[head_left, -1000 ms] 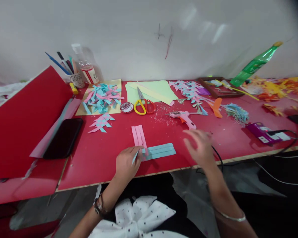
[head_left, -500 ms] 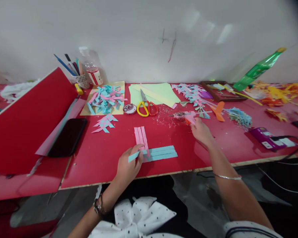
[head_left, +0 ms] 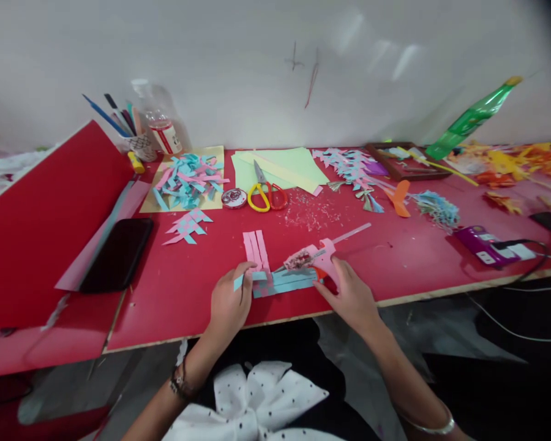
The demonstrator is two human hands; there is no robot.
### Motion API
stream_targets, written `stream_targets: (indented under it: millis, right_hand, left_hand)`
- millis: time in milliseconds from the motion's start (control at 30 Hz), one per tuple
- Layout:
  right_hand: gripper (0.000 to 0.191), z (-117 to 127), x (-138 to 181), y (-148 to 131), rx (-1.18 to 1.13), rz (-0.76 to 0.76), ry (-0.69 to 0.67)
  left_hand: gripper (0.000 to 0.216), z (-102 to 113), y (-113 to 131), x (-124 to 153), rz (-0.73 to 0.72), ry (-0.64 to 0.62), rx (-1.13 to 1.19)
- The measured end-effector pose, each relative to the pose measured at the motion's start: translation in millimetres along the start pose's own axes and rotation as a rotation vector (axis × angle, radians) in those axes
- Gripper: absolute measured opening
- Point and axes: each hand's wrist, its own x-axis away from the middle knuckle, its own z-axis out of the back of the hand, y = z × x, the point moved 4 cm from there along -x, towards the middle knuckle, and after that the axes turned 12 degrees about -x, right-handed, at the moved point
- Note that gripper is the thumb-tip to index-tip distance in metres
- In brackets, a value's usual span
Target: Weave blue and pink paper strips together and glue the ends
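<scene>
Near the front edge of the red table lies a piece of woven paper, with pink strips pointing away from me and blue strips running right. My left hand pinches the short end of a blue paper strip, lifted at the weave's left side. My right hand is closed around the handle of a pink glue gun. Its nozzle points left, just over the blue strips near the weave; whether it touches them I cannot tell. A clear glue stick sticks out of its back.
Scissors lie on green paper. Cut strips are heaped at left behind a small woven piece. A phone leans by a red board. A purple power box and a green bottle are at right.
My right hand has brought the glue gun from further back on the table, left and toward me, over the blue strips. My left hand still holds the lifted strip. The view has shifted slightly.
</scene>
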Motion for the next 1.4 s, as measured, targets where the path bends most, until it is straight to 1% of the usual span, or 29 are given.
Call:
stream_targets:
  millis: [233,433,500,667,967,1233,1400]
  right_hand:
    - [0.051,-5,-3,-7,0.084,0.05,-0.069]
    - [0.05,-8,-5,-8,0.1,0.105,-0.093]
    - [0.048,-7,-5,-8,0.108,0.11,-0.12]
    - [0.045,-6,-7,-8,0.124,0.087,-0.165]
    - [0.044,-6,-7,1,0.118,0.093,-0.133]
    - [0.04,4,-6,11,0.178,0.021,-0.099]
    - [0.04,8,-5,18,0.2,-0.036,-0.123]
  left_hand:
    - [0.036,0,-2,0,0.018,-0.015,0.017]
    - [0.037,-1,-2,-1,0.026,-0.016,0.013]
    - [0.038,-1,-2,-1,0.026,-0.018,0.0]
    - [0.038,-2,-3,-1,0.018,-0.017,-0.024]
    - [0.038,-3,-3,-1,0.029,-0.024,-0.046]
    - [0.037,-2,-3,-2,0.028,-0.022,-0.041]
    - [0.036,-3,-3,-1,0.026,-0.029,-0.046]
